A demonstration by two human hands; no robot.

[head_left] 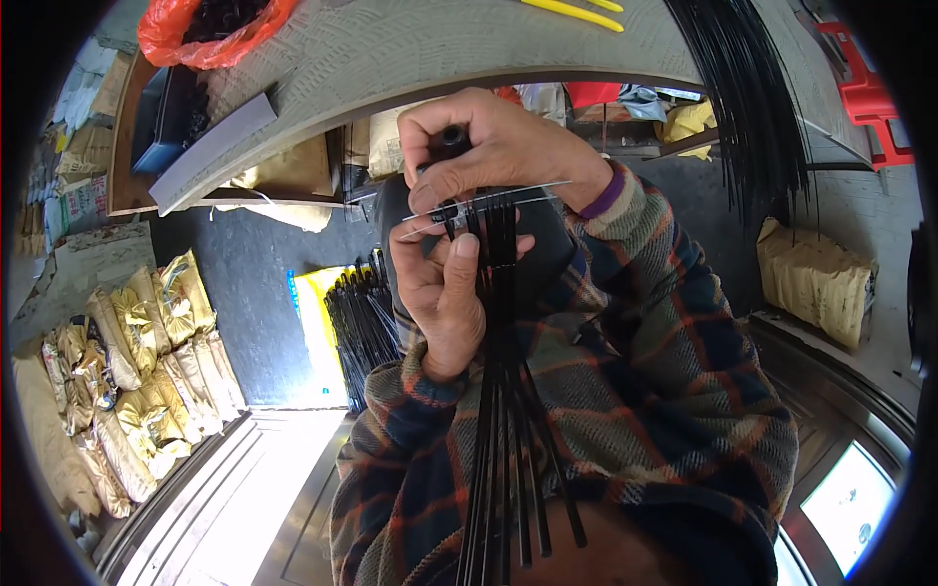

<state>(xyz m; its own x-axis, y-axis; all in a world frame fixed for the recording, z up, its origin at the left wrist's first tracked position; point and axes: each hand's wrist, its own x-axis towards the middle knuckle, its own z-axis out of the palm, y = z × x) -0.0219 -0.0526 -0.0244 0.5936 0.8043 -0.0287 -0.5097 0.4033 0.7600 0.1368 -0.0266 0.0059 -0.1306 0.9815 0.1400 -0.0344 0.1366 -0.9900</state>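
Note:
My left hand (451,308) is closed around the upper part of a bundle of thin black rods (498,342), thumb pointing up. The rods hang down in front of my plaid sleeves and fan out at their lower ends. Just above, my right hand (503,142) is closed on a black cylindrical part (451,139) with a round end. Two thin silvery wires (542,187) cross at the rods' top ends, between both hands. A small black piece sits there by my right fingertips; fingers partly hide how it joins the rods.
A grey worktable (391,44) curves ahead, with yellow-handled pliers (576,12), a red plastic bag (220,44) of black parts and long black strands (743,88) over its edge. More black rods (362,317) stand at left. Sacks (137,381) and a brown package (813,283) lie around.

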